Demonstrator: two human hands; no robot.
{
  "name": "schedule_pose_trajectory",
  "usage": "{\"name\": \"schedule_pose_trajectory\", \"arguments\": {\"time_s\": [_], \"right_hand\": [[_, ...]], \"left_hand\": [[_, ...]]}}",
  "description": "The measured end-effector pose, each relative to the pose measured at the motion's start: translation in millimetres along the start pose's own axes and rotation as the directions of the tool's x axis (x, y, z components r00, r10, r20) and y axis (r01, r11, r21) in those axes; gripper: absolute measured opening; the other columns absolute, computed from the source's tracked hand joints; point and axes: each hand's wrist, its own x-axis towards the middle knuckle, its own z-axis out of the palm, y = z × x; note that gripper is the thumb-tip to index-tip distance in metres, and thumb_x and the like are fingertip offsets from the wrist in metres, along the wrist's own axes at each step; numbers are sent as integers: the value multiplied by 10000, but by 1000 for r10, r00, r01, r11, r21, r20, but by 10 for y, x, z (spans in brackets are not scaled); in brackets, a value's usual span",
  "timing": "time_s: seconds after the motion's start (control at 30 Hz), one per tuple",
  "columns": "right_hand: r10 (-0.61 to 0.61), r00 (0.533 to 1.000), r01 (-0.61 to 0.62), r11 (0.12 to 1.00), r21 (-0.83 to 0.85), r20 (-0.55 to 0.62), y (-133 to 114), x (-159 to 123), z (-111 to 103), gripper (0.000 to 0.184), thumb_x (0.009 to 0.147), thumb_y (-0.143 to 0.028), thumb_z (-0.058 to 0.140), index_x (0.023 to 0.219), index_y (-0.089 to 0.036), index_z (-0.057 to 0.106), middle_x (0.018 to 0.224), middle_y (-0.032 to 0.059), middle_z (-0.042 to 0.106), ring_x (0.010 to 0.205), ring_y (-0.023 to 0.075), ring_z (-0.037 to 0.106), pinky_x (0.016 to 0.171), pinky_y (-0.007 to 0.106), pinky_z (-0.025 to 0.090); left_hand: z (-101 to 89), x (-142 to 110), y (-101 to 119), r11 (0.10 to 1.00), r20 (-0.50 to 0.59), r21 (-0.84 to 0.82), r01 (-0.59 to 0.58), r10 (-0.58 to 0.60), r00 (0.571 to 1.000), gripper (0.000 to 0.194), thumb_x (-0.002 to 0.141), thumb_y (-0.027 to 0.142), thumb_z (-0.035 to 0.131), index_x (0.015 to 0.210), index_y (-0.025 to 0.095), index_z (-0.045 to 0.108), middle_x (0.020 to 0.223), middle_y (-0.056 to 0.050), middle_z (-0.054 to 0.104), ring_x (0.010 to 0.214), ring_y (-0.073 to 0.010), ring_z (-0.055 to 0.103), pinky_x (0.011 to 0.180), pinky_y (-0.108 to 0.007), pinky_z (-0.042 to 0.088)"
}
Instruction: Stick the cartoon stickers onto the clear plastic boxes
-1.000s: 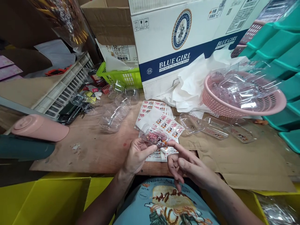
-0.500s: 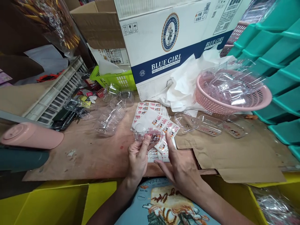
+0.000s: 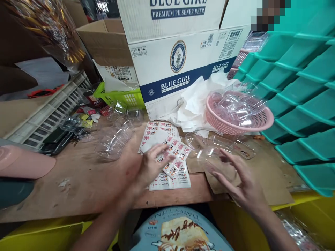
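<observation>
My left hand hovers over the sticker sheets, slightly smeared by motion. Its fingers are apart and nothing shows between them. The sheets bear rows of small red and orange cartoon stickers and overlap on the wooden table. To the right, my right hand has thumb and fingers about the edge of a clear plastic container, above the brown cardboard. Behind it lie more clear containers, one with a sticker showing. A group of clear plastic containers rests left of the sheets.
A pink basket full of clear plastic pieces stands at the back right, beside stacked teal bins. White beer cartons rise behind crumpled white paper. A green basket and a pink cup are on the left.
My left hand has let go of the small stickered clear container and come away from it. My right hand has moved right and now has a clear container in its fingers. The view has shifted.
</observation>
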Motion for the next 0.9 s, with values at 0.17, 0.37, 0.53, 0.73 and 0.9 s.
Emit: {"name": "schedule_pose_trajectory", "arguments": {"time_s": [0.17,0.37,0.53,0.73,0.9], "right_hand": [[-194,974,135,911,-390,-116,381,-38,-77,589,921,-385,612,1462,-220,446,1356,201,506,1265,392,492,1006,611,443],[-375,926,367,919,-146,-35,-346,620,456,444,950,-237,573,1385,-190,497,1210,152,634,1214,300,531,997,502,505],[-370,923,374,927,-21,104,-522,1074,902,404,922,-182,588,1324,-166,550,1257,187,624,1214,313,541,991,552,478],[-302,929,281,952,120,214,-451,1216,895,333,933,-148,548,1263,-178,584,864,46,695,765,177,648,708,317,529],[-359,930,356,933,45,84,-674,1145,931,226,950,-176,526,1157,-158,615,1037,124,640,932,238,573,848,412,466]], "left_hand": [[-222,596,-514,834,71,550,-45,7,997,866,784,428,744,1507,171,342,1559,-179,351,1453,-353,301,1181,-531,264],[-94,991,-625,813,248,546,-201,71,966,855,735,508,763,1454,202,418,1470,-159,452,1397,-377,316,1141,-585,210],[-229,1037,-440,843,243,485,-233,126,962,242,845,401,666,954,187,696,1086,-97,649,1134,-287,537,1071,-497,342],[-572,565,-175,989,232,128,-67,36,972,262,857,414,663,898,167,738,907,-70,720,863,-197,644,797,-312,503],[-581,170,-133,831,157,-443,335,-296,942,296,701,365,831,863,130,753,828,-65,749,678,-129,645,655,-234,502]]}}
